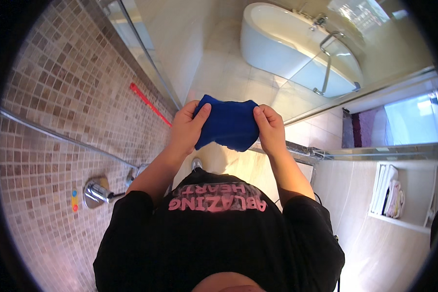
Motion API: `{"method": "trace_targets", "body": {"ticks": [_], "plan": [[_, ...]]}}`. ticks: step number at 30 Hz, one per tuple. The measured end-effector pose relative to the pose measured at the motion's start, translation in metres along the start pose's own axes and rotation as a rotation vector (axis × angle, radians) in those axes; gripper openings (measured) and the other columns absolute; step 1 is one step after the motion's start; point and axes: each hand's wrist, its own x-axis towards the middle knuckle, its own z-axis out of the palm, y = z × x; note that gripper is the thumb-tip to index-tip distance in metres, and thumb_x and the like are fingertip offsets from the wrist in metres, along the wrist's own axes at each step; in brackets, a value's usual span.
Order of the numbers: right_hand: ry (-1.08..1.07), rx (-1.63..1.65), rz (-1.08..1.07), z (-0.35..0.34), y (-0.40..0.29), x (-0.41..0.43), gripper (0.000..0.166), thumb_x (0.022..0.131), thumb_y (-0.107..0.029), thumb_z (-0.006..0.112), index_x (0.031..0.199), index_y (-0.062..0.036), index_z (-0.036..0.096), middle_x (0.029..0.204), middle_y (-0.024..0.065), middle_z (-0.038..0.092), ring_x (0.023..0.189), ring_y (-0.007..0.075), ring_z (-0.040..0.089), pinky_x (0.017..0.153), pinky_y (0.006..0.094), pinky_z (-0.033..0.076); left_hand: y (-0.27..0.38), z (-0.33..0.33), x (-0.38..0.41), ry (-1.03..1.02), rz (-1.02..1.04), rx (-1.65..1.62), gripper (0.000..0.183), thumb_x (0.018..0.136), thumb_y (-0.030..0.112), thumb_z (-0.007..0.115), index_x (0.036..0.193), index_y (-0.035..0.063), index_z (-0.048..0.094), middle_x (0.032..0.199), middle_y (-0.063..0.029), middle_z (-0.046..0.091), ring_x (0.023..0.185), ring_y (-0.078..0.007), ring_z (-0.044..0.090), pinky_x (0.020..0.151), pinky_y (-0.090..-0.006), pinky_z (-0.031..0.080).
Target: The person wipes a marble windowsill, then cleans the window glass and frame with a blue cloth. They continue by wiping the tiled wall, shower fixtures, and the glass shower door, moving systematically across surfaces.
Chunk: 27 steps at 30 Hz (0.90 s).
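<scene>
A dark blue cloth (pixel 228 124), apparently folded, is stretched between my two hands at the centre of the head view. My left hand (pixel 189 126) pinches its left edge, with the thumb on top. At the right edge my right hand (pixel 270 126) holds it the same way. The fingers under the cloth are hidden. A red strip (pixel 149 104) lies against the mosaic-tiled wall to the left of my left hand.
A chrome shower mixer (pixel 98 193) and a metal hose (pixel 69 137) are on the tiled wall at left. Beyond a glass panel with a chrome handle (pixel 327 69) stands a white bathtub (pixel 270 47). A wall niche (pixel 416 219) at right holds folded towels (pixel 394 197).
</scene>
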Motion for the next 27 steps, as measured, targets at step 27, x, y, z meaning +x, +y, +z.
{"method": "trace_targets", "body": {"ticks": [27], "plan": [[-0.043,0.669,0.203,-0.131,0.002,-0.02,0.06,0.092,-0.015,0.07,0.143,0.0026,0.043,0.128,0.0138,0.062,0.109,0.0198,0.064,0.093,0.0334,0.054,-0.016,0.197,0.118,-0.498,-0.011,0.08,0.02,0.098,0.017,0.065,0.11,0.0014,0.064,0.09,-0.0005,0.065,0.078,-0.0069,0.059,0.072,-0.0227,0.049]]}}
